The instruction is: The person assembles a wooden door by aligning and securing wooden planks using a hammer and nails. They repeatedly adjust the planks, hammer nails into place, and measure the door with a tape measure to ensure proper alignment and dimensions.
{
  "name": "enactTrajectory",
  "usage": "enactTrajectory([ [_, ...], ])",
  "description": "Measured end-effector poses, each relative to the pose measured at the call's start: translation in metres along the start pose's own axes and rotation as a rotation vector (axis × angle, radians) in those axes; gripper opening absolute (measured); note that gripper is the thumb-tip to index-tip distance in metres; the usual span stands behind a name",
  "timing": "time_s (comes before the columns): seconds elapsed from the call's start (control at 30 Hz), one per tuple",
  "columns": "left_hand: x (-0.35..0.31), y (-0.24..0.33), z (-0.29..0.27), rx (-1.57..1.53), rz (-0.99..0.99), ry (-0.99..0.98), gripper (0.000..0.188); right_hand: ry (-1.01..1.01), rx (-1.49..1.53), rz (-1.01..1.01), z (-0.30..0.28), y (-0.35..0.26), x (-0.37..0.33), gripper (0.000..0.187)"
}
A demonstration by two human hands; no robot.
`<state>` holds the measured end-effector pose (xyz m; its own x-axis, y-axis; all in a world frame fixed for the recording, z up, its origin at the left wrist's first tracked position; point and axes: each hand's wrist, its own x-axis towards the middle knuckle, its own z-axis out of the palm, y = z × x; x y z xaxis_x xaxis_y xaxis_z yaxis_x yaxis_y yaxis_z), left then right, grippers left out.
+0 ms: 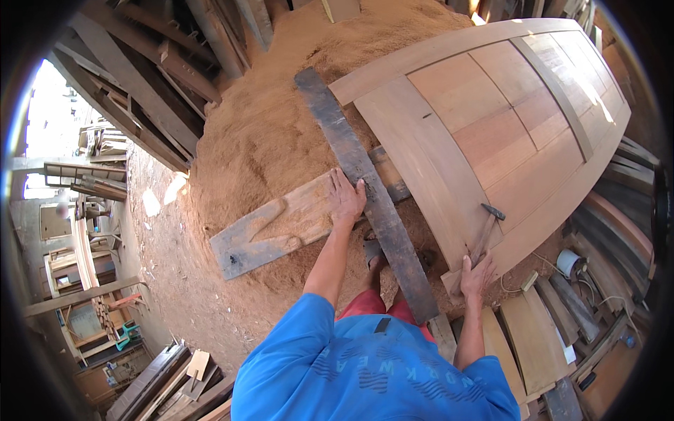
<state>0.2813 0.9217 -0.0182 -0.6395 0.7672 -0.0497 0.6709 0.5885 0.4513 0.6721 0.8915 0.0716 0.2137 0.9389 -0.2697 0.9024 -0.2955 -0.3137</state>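
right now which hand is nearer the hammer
Right. The right hand grips the hammer by its handle at the door's edge; the left hand rests apart on the planks.

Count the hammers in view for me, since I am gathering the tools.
1. The hammer lies on the near edge of the wooden door, its handle under the right hand. Others may be hidden in the sawdust.

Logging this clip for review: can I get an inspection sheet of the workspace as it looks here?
Surface: sawdust heap on a dirt floor.
Job's things: dark plank across a notched board; panelled door lying flat; hammer.
Clutter: offcuts at the right.
Hands: left hand flat on the notched board beside the plank; right hand holds the hammer's handle.
Cables: thin cord, white roll.
Surroundings: stacked timber, furniture frames.
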Motion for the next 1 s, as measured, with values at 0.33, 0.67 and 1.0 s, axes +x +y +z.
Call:
enactTrajectory([
  [0.33,0.035,-0.068,0.012,-0.033,0.212,0.062,0.047,0.102,-0.061,-0.281,-0.013,-0.05,-0.014,0.056],
  [0.67,0.051,-0.048,-0.019,-0.076,0.136,-0.031,0.032,-0.487,0.092,-0.162,0.093,-0.105,-0.046,0.05],
  [1.0,0.049,-0.058,-0.013,-0.029,0.162,0.014,0.026,-0.46,0.164,-0.242,0.113,-0.093,-0.04,0.053],
])
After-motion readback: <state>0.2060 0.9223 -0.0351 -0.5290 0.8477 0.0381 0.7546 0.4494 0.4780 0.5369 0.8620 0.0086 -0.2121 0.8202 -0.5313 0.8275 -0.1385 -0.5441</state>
